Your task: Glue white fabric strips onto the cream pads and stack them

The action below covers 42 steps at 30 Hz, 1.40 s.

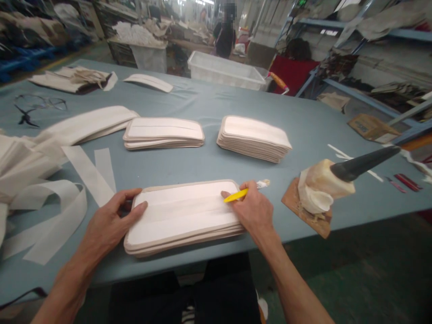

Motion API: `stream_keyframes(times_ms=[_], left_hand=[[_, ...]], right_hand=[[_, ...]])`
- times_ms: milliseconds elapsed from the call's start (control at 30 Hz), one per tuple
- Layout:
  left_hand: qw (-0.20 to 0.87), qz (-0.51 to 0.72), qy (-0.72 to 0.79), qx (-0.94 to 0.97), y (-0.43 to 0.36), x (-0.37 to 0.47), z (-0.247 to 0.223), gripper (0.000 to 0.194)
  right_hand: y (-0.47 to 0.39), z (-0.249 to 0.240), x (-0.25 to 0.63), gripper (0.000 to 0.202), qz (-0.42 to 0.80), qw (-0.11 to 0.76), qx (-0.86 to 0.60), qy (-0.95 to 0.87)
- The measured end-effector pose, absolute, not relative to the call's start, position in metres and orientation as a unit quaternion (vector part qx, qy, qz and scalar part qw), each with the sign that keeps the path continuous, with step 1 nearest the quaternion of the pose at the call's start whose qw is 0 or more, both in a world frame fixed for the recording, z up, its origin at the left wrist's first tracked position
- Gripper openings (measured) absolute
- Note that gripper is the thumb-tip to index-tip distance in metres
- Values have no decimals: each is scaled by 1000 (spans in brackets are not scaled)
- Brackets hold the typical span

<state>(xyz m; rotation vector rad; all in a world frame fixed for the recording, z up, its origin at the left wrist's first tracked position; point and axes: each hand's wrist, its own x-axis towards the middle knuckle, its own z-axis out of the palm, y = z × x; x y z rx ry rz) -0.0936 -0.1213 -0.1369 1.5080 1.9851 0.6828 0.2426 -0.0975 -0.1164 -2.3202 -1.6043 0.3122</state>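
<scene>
A stack of long, round-cornered white fabric panels (184,211) with beige borders lies at the table's front edge. My left hand (113,218) grips its left end, thumb on the top panel and fingers round the far corner. At the right end, my right hand (253,207) is closed around a small brush with a yellow handle (236,195); the whitish bristles (263,183) point away to the right. The right thumb rests on the top panel. To the right, a glue-smeared container with a dark spout (326,182) stands tilted on a brown board (292,198).
Behind are two more panel stacks, one at the middle (164,130) and one to the right (253,135). White strips (89,173) and heaped fabric (23,157) lie left, near glasses (42,102). A white bin (226,72) stands beyond the table (202,168); a person (224,38) is farther back.
</scene>
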Motion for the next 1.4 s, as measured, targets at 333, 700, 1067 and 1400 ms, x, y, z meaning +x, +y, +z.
stream_keyframes(times_ms=[333,700,1067,1400], left_hand=[[255,267,764,529,-119,-95,-148,82],[193,327,752,539,-128,-86,-133,75],[-142,241,435,856,-191,-61,-147,60],[-125,268,459,838,-192,-63,-174,70]], right_hand=[[-94,-150,265,13,141,240,-757,-591],[-110,-163,278,27,59,437,-676,-590],[-162,-156,246,10,-14,447,-374,-812],[-156,-170,202,21,-2,383,-353,-854]])
